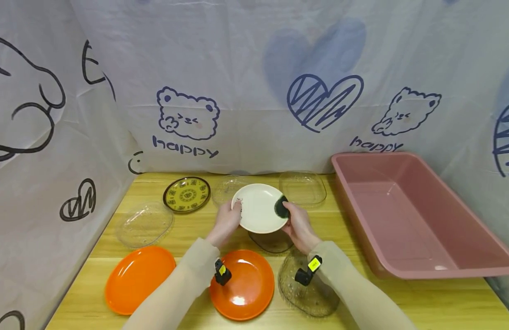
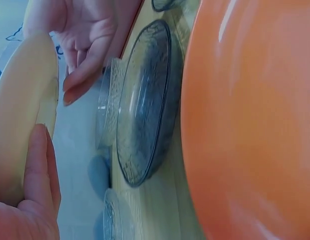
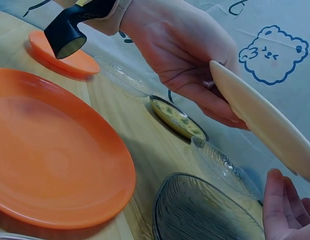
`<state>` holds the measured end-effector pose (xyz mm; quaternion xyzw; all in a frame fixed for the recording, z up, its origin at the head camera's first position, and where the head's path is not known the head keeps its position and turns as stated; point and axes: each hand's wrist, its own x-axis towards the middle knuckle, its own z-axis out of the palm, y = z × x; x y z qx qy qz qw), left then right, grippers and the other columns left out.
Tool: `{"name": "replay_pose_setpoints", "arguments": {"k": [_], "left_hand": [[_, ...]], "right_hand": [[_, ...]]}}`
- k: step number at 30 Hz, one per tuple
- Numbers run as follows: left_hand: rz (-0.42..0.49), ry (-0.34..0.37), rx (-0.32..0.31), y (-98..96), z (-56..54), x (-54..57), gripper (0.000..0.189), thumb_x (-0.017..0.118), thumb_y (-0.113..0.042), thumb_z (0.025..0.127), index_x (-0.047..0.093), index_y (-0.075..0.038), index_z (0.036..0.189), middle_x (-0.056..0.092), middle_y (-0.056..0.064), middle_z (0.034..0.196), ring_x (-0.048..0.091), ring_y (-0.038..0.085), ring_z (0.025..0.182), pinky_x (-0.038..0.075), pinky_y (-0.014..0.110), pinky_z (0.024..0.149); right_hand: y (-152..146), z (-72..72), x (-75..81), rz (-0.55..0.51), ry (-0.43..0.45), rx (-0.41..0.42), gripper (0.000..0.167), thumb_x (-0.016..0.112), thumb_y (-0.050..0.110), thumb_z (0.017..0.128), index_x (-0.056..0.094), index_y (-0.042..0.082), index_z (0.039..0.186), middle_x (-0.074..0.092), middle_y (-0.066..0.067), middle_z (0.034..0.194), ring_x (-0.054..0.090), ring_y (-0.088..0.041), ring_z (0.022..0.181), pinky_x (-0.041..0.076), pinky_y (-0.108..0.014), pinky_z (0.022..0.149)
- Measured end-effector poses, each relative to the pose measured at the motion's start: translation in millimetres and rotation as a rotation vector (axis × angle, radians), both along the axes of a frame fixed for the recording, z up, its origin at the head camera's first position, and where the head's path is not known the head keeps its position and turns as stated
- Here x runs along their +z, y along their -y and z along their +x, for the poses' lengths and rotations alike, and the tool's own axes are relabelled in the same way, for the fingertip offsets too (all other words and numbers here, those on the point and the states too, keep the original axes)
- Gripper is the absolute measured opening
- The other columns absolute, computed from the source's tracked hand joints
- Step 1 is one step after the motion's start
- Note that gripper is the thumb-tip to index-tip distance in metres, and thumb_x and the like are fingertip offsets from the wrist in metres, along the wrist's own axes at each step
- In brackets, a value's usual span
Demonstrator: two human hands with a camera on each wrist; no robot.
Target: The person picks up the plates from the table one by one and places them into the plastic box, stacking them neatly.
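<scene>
A white plate [image 1: 256, 208] with a dark green patch at its right edge is held up over the table between both hands. My left hand [image 1: 227, 222] grips its left rim, thumb on the upper face. At the opposite side my right hand [image 1: 300, 227] pinches the rim, its thumb over the dark patch. The left wrist view shows left-hand fingers [image 2: 37, 175] supporting the plate's underside. Beneath the plate, a smoky glass dish [image 1: 275, 242] is partly hidden by it. Nearer to me lies a round orange plate [image 1: 242, 286].
A large pink tub [image 1: 362, 220] stands at the right. Around the wooden table lie an orange oval plate [image 1: 139, 279], a yellow patterned plate [image 1: 187, 195], a textured glass plate [image 1: 308, 288] under the right forearm, and several clear dishes, including one at left [image 1: 145, 224]. A printed curtain [image 1: 246, 91] hangs behind.
</scene>
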<state>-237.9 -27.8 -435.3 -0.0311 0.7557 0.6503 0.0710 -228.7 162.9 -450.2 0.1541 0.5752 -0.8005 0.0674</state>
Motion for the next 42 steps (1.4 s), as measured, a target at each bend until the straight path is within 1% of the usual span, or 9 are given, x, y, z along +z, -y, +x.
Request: {"name": "replay_pose_setpoints", "arguments": {"k": [5,8,13,18,20,23,30,36,42], "left_hand": [[0.051,0.019,0.004,-10.9,2.9,-1.6,0.045,0.034,-0.019,0.109,0.048,0.007,0.142,0.066,0.016,0.097,0.062,0.010,0.070,0.059,0.029,0.068],[0.096,0.031,0.004,-17.5,3.7,-2.7,0.045,0.034,-0.019,0.109,0.047,0.006,0.144,0.066,0.014,0.096,0.062,0.009,0.068,0.058,0.028,0.066],[0.145,0.054,0.011,-25.4,4.7,-4.6,0.044,0.033,-0.017,0.109,0.047,0.008,0.143,0.068,0.021,0.106,0.063,0.007,0.070,0.057,0.022,0.064],[0.148,0.074,0.006,-28.9,4.9,-8.1,0.046,0.034,-0.019,0.110,0.042,0.006,0.147,0.065,0.026,0.121,0.067,0.010,0.080,0.061,0.027,0.073],[0.147,0.069,0.001,-29.8,6.0,-8.6,0.046,0.033,-0.019,0.110,0.041,0.007,0.148,0.064,0.027,0.123,0.067,0.011,0.082,0.062,0.028,0.075],[0.144,0.051,-0.006,-31.1,8.3,-8.8,0.047,0.033,-0.020,0.110,0.041,0.007,0.147,0.064,0.028,0.122,0.067,0.012,0.082,0.062,0.030,0.075],[0.152,0.040,-0.025,-32.1,8.6,-13.5,0.048,0.033,-0.020,0.109,0.039,0.006,0.149,0.063,0.028,0.121,0.066,0.010,0.080,0.061,0.027,0.074],[0.163,0.042,-0.046,-33.1,8.6,-11.3,0.048,0.036,-0.025,0.109,0.044,0.004,0.147,0.066,0.024,0.121,0.069,0.011,0.085,0.063,0.031,0.082],[0.177,0.063,-0.061,-33.2,6.2,-7.7,0.051,0.035,-0.032,0.110,0.044,0.000,0.148,0.067,0.019,0.117,0.067,0.007,0.078,0.062,0.030,0.081]], "right_hand": [[0,-0.7,-0.7,0.044,0.016,-0.026,0.040,0.048,0.019,0.103,0.049,-0.005,0.134,0.061,0.004,0.083,0.064,-0.005,0.067,0.056,-0.019,0.062],[-2,0.6,-0.9,0.063,0.011,-0.037,0.043,0.047,0.017,0.103,0.047,-0.008,0.137,0.062,0.004,0.082,0.065,-0.004,0.067,0.055,-0.018,0.061],[-5,2.1,-1.4,0.090,-0.004,-0.041,0.043,0.044,0.015,0.104,0.047,-0.010,0.138,0.063,0.004,0.081,0.065,-0.004,0.067,0.056,-0.018,0.061],[-8,1.8,-3.0,0.080,-0.013,-0.029,0.039,0.043,0.015,0.104,0.047,-0.011,0.134,0.063,0.004,0.080,0.066,-0.004,0.067,0.056,-0.018,0.061],[-9,1.9,-3.8,0.084,-0.016,-0.021,0.038,0.043,0.014,0.104,0.047,-0.011,0.133,0.063,0.004,0.079,0.066,-0.004,0.067,0.056,-0.018,0.061],[-10,2.6,-4.2,0.101,-0.019,-0.008,0.040,0.042,0.014,0.105,0.046,-0.011,0.135,0.064,0.004,0.079,0.066,-0.004,0.067,0.056,-0.018,0.061],[-12,3.2,-3.8,0.120,-0.001,-0.003,0.044,0.041,0.013,0.106,0.042,-0.012,0.141,0.063,0.004,0.080,0.066,-0.004,0.067,0.057,-0.018,0.061],[-15,5.0,0.5,0.129,-0.003,-0.013,0.042,0.041,0.013,0.106,0.043,-0.012,0.139,0.063,0.004,0.079,0.065,-0.004,0.066,0.056,-0.018,0.061],[-18,4.3,6.5,0.139,-0.010,-0.015,0.041,0.040,0.014,0.107,0.043,-0.012,0.138,0.062,0.003,0.080,0.065,-0.004,0.066,0.056,-0.018,0.061]]}}
